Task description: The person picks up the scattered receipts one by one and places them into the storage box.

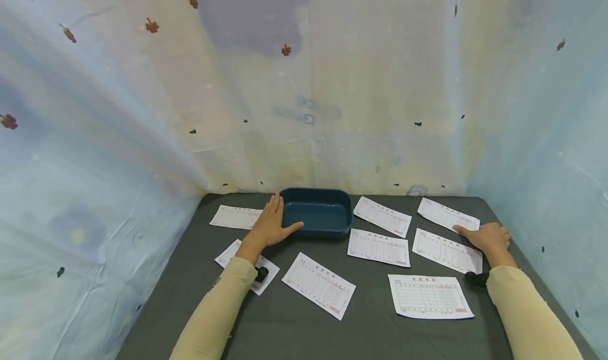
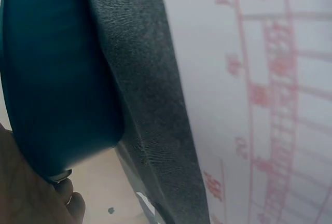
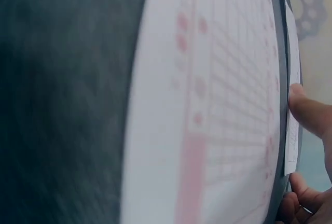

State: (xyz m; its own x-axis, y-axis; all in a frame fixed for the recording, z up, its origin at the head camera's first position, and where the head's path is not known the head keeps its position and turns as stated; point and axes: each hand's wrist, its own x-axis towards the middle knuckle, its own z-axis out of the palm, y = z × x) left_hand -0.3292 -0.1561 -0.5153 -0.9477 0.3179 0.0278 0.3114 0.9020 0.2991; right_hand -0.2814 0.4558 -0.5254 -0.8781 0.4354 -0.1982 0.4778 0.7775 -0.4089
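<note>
My left hand (image 1: 268, 225) rests along the left rim of a dark teal plastic tray (image 1: 317, 231), fingers straight and thumb spread over its front edge. In the left wrist view, the fingers (image 2: 36, 198) touch the end of the tray (image 2: 57, 79). Far to the right, my right hand (image 1: 489, 237) is at the right end of a printed paper slip (image 1: 448, 214). Its thumb (image 3: 311, 112) touches that slip (image 3: 293, 141), while the other fingers are apart from the thumb beyond the slip's end. No pinch on the paper is visible.
Several similar printed slips lie spread on the dark grey tabletop (image 1: 370, 307), including one front right (image 1: 429, 296), one front middle (image 1: 319, 285) and one behind the left hand (image 1: 235, 217). Another lies partly under the left forearm (image 1: 268, 273). A patterned curtain (image 1: 332, 154) encloses the back and sides.
</note>
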